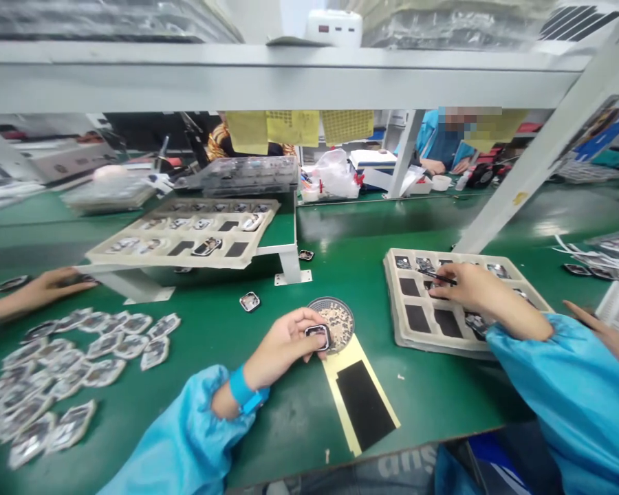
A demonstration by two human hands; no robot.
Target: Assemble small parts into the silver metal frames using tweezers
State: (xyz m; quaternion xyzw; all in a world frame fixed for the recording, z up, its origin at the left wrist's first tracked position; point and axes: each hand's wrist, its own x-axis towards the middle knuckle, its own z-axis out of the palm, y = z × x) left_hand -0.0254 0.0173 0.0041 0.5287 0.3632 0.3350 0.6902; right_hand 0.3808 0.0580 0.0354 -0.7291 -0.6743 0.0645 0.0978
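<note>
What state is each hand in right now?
Left hand: closed, holding a small dark-rimmed part.
Right hand: closed, holding a thin dark tool over the tray.

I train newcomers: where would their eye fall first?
Probably the bright blue sleeves up front. At centre, the left hand holds a dark-rimmed part near a round dish; the right hand holds a dark tool over a pale tray at right. Many pale-edged pieces crowd the left.

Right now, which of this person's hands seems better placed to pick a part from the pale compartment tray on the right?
Probably the right hand: it is over that compartment tray, holding what look like black tweezers. The left hand is apart from it, holding a rounded-square watch-like case.
</note>
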